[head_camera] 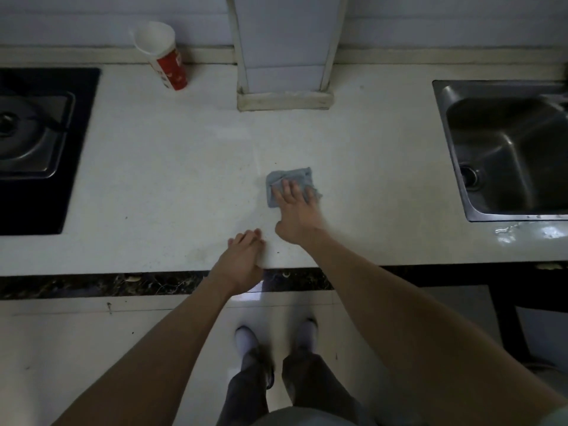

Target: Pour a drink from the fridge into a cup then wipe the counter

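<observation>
Cloth [292,174] — under right hand [296,210] | grip flat, fingers [287,189] straight, pressing it

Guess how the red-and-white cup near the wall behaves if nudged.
The cup looks like thin paper, so probably light and crushable. Tall with a narrow base, it would likely tip if pushed high. Fill level isn't visible.

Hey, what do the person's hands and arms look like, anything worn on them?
The left hand and right hand are ungloved, with no ring, watch or bracelet showing. The left arm and right arm are bare along their visible length; a pale sleeve edge shows only at the lower right corner.
</observation>
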